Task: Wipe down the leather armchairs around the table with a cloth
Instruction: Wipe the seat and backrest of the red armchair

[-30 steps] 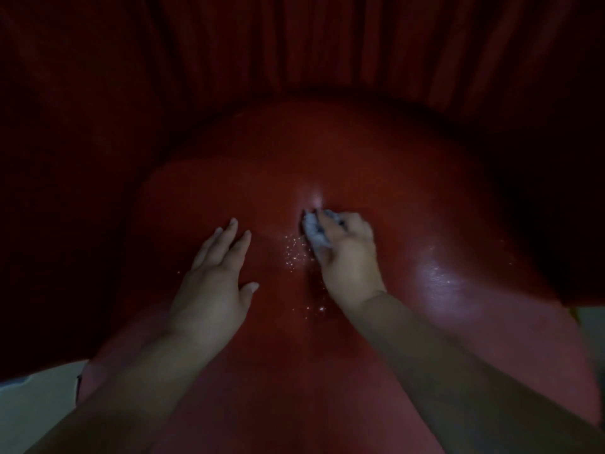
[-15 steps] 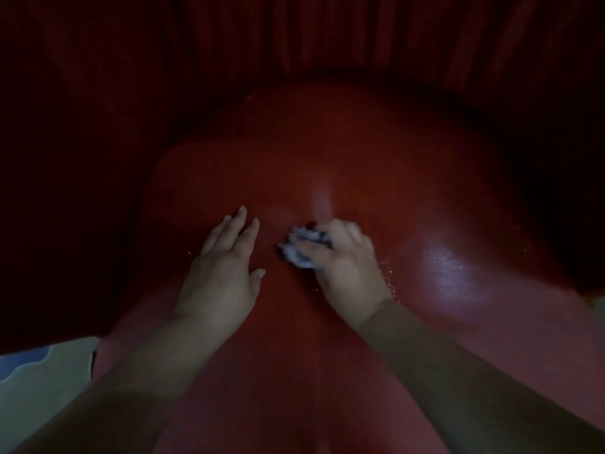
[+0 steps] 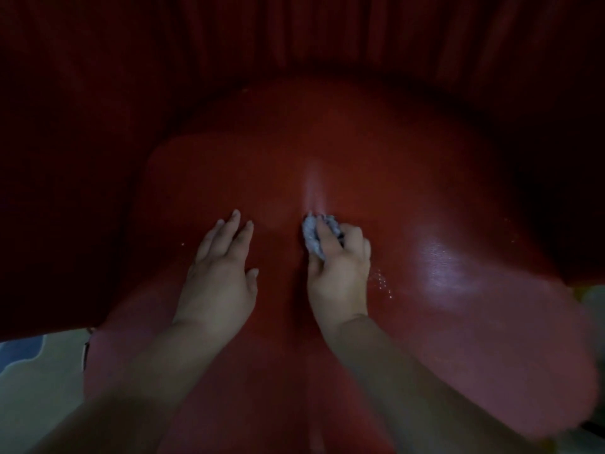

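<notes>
A red leather armchair (image 3: 376,165) fills the middle of the dim head view, its curved surface glossy and wet on the right. My right hand (image 3: 339,273) grips a small crumpled whitish cloth (image 3: 312,235) and presses it onto the leather near the centre crease. My left hand (image 3: 219,276) lies flat on the leather to the left of the cloth, fingers straight and holding nothing. Small droplets glint on the leather just right of my right wrist.
Dark red pleated curtains (image 3: 98,109) hang behind and to the left of the chair. A pale patterned floor (image 3: 36,381) shows at the lower left. A strip of light floor shows at the far right edge.
My right hand slid the cloth left and toward me, then pushed it back up and right to the centre crease. My left hand stayed flat on the leather.
</notes>
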Demonstrator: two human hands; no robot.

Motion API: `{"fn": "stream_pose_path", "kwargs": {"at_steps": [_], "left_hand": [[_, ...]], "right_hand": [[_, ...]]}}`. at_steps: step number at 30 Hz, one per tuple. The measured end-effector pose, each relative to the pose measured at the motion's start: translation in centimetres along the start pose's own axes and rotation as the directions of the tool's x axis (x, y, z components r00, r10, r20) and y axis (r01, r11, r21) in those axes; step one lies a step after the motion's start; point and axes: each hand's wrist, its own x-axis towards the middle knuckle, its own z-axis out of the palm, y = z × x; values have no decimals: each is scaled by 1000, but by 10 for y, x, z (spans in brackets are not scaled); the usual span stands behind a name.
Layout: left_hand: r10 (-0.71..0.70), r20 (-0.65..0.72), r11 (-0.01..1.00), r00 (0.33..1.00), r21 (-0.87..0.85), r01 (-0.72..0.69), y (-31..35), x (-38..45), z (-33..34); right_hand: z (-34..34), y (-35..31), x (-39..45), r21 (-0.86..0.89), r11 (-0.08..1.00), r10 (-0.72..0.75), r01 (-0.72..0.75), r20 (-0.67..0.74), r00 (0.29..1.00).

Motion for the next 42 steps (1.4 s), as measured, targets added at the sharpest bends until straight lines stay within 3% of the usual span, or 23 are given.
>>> {"fn": "stream_pose_path", "kwargs": {"at_steps": [5, 11, 13, 17, 19, 22, 25, 28, 31, 34, 36, 39, 42], "left_hand": [[15, -25, 1000, 1000, 17, -14, -2, 1, 3], [23, -21, 1000, 1000, 16, -22, 1, -6, 2], [26, -1, 999, 1000, 32, -25, 1, -8, 2], [7, 36, 999, 999, 39, -9, 3, -11, 2], [1, 38, 999, 999, 52, -3, 5, -11, 3], [-12, 22, 997, 1000, 73, 11, 7, -13, 6], [-23, 3, 997, 1000, 80, 23, 11, -16, 11], [-28, -16, 997, 999, 71, 29, 16, -19, 15], [-10, -5, 998, 1000, 54, 10, 25, -21, 18], [56, -12, 998, 998, 33, -55, 36, -21, 20], [84, -7, 996, 996, 25, -84, 45, -18, 23], [81, 8, 997, 997, 12, -81, 55, -14, 27], [81, -4, 996, 997, 33, -80, 57, -8, 27]], "right_hand": [[-3, -11, -19, -2, 955, -293, 298, 169, 941], [-15, 18, -18, -87, 866, -464, 492, 224, 857], [-26, 41, -8, -161, 861, -455, 482, 175, 873], [-38, 56, 0, -258, 943, -210, 210, 30, 977], [-32, 36, -12, -226, 963, -139, 147, 51, 989], [-30, 24, -30, -206, 959, -165, 194, 149, 975], [-40, 45, -26, -183, 929, -293, 323, 174, 940], [-54, 70, -17, -305, 855, -378, 420, 189, 906], [-73, 90, -3, -388, 869, -300, 306, 79, 951], [-73, 87, -1, -339, 933, -142, 124, -31, 989], [-64, 70, -8, -274, 942, -190, 192, 34, 981], [-55, 58, -22, -257, 872, -370, 416, 209, 905], [-70, 80, -1, -322, 843, -381, 432, 211, 900]]}}
